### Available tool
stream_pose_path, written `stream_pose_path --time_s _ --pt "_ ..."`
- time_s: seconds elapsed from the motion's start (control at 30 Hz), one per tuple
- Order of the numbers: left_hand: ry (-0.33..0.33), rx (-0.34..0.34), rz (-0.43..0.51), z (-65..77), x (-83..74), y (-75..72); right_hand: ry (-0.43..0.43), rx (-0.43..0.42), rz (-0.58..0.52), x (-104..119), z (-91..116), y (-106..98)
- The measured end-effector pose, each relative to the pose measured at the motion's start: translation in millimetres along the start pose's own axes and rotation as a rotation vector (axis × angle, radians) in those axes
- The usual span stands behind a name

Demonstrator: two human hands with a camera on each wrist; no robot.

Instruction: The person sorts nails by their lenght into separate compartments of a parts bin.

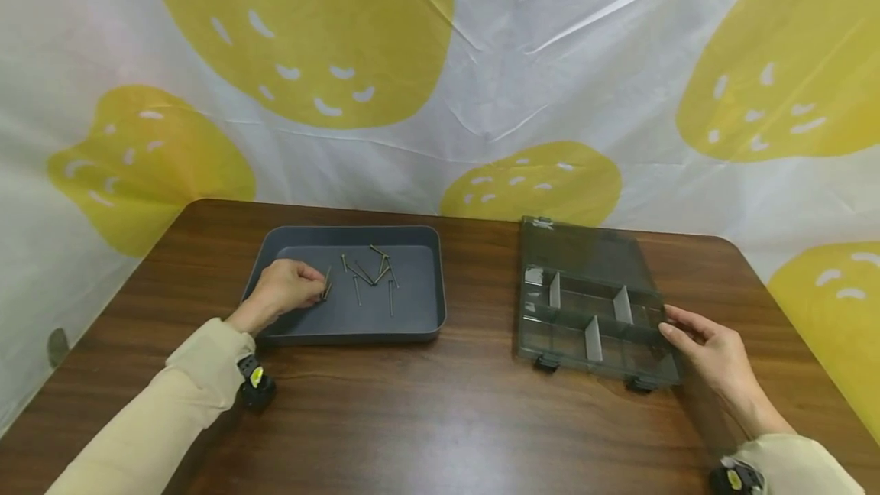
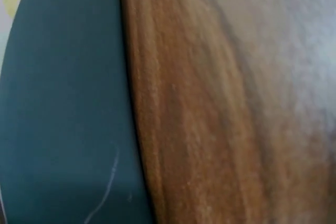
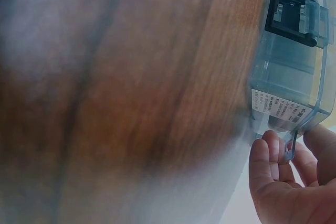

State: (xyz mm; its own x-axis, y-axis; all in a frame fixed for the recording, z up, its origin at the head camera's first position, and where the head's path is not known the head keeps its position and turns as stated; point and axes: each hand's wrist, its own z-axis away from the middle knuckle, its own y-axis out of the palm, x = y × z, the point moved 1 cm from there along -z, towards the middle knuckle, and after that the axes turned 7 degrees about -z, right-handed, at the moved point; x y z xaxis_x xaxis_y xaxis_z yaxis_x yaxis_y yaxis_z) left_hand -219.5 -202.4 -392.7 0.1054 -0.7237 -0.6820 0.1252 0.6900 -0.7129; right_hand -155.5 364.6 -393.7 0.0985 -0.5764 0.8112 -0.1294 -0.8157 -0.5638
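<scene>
My left hand (image 1: 286, 286) reaches into the grey tray (image 1: 344, 328) and pinches a few brass-coloured screws (image 1: 326, 290) near its left side. More long thin screws (image 1: 381, 273) lie scattered over the tray's middle and right. On the right stands a see-through smoky plastic organizer box (image 1: 584, 304) with its lid down; pale dividers (image 1: 593, 338) show through it. My right hand (image 1: 711, 350) grips the box's right edge, thumb towards the top. In the right wrist view its fingers (image 3: 261, 163) curl at a small clear tab on the box's end.
Black latches (image 1: 546, 363) sit along the box's near edge, and a printed label (image 3: 281, 106) is on its side wall. Bare brown wooden table (image 1: 474, 403) lies between tray and box. A white cloth with yellow fruit shapes (image 1: 481, 98) hangs right behind the table.
</scene>
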Motion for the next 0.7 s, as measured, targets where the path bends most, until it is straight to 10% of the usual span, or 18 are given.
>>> stream_pose_path --time_s 0.33,0.7 --pt "0.014 -0.055 0.170 0.7 -8.8 0.4 0.021 0.007 -0.004 -0.3 0.5 1.1" --pt "0.089 0.002 0.372 6.0 -64.4 35.0 0.013 0.005 -0.021 -2.6 0.9 2.1"
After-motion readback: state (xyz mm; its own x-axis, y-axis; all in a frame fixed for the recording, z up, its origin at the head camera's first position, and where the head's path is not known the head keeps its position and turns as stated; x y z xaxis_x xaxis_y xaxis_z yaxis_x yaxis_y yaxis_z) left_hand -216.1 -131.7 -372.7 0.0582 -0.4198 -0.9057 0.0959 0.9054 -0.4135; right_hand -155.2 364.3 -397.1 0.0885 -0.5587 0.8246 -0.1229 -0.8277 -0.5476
